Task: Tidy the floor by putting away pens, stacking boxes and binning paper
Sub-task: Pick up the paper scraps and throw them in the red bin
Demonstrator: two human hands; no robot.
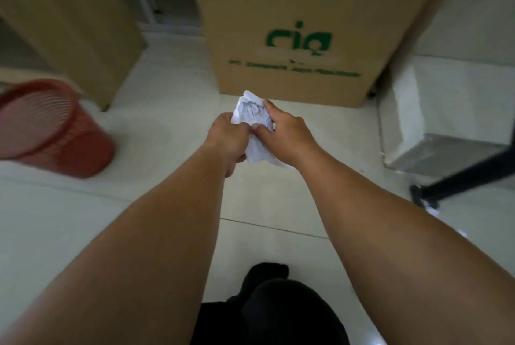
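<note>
Both your left hand and right hand clutch the crumpled paper mid-frame; red bin sits left.

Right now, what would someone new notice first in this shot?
Dead centre, the left hand and right hand crumple a white paper together above the pale floor. Behind them stands a tall cardboard box with green lettering, and a red mesh bin sits at far left.

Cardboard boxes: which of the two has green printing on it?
The cardboard box directly ahead, just beyond the crumpled paper, bears a green logo and text line. The box at upper left, behind the red bin, shows plain faces.
</note>
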